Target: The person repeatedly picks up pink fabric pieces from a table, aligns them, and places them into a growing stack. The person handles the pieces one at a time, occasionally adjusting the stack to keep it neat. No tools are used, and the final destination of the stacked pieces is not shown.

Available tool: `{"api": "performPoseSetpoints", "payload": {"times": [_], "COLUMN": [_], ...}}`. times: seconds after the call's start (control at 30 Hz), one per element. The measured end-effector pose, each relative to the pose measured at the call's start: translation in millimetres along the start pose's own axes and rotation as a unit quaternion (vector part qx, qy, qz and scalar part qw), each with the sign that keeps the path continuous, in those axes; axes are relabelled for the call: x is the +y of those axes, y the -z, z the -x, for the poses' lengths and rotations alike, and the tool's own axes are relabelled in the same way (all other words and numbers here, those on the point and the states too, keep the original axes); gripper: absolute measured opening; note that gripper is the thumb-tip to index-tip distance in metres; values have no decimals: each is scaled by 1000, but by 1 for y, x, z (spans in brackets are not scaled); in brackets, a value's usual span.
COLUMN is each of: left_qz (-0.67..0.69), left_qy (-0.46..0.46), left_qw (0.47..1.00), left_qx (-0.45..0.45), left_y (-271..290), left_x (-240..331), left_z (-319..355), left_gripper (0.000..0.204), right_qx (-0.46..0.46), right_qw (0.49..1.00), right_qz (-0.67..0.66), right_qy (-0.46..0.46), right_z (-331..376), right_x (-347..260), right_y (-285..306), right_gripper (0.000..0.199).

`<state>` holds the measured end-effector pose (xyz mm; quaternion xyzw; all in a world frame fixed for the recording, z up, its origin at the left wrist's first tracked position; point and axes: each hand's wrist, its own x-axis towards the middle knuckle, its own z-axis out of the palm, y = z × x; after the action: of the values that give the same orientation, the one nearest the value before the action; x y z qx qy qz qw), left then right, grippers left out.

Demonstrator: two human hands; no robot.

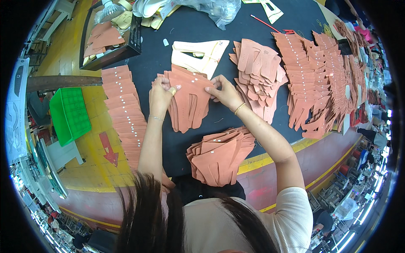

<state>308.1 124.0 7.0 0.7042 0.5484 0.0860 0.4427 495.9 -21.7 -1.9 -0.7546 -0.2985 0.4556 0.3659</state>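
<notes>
A small stack of salmon-brown cut panels (pixel 184 98), leather-like and with slots, lies fanned on the dark table in front of me. My left hand (pixel 161 96) pinches its upper left edge, thumb on top. At the upper right corner, my right hand (pixel 225 92) grips the same panels between thumb and fingers. Small white stickers dot the top panel. Just beyond, partly covered by the panels, are cream pattern pieces (pixel 215 52) with a cut-out. Nearer to me, a pile of similar panels (pixel 217 158) sits at the table's front edge.
Overlapping rows of panels run down the left (pixel 122 107) and fill the right side (pixel 301 80). A loose pile (pixel 257 63) stands right of my hands. A black box (pixel 134 44) with scraps, a plastic bag (pixel 221 12), a red pen (pixel 263 22) and a green crate (pixel 69 116) surround them.
</notes>
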Motion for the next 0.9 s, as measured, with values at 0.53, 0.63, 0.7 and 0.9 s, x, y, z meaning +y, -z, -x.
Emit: {"api": "performPoseSetpoints", "payload": {"times": [0.53,0.63,0.7,0.9], "left_qz": [278,265,224,157], "left_qy": [53,63,48,42], "left_qw": [942,951,965,985], "left_qx": [-178,-145,-130,-49], "left_y": [54,40,29,6], "left_x": [-16,-16,-18,-24], "left_z": [32,22,10,-4], "left_gripper": [31,29,29,30], "right_qx": [-90,-108,-85,-64], "right_qw": [990,989,993,996], "right_qz": [-87,-101,-69,-42], "right_qy": [71,-6,-48,-52], "right_z": [30,14,6,0], "right_x": [-32,-27,-23,-13], "right_y": [-1,-8,-11,-11], "right_gripper": [18,20,22,31]}}
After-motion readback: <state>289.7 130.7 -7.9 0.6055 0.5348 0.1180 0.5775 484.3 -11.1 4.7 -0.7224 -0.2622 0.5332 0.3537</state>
